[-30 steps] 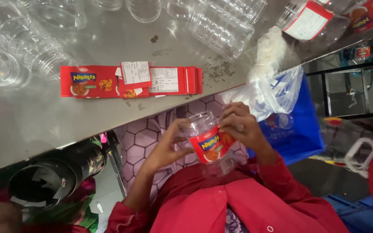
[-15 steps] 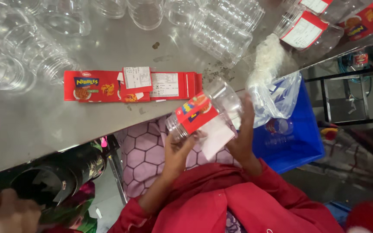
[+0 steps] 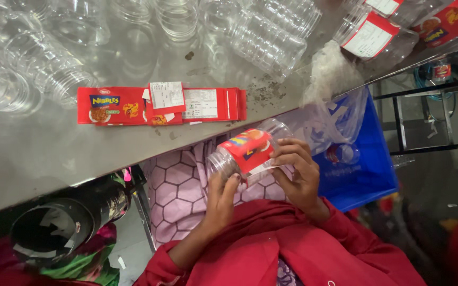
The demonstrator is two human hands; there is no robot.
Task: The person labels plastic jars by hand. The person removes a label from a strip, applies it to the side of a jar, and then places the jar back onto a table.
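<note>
Clear plastic jar, lying on its side just below the table edge, sits between both hands over the lap. Left hand cups its open mouth end, fingers curled on the rim, seemingly to steady it. Right hand has its fingers pressed together on the red label, apparently smoothing the label around the jar. Flat red labels lie on the table above the jar.

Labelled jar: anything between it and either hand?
Nothing visible. The left hand grips the mouth end of the clear jar, and the right hand has its fingers pressed on the red label.
</note>
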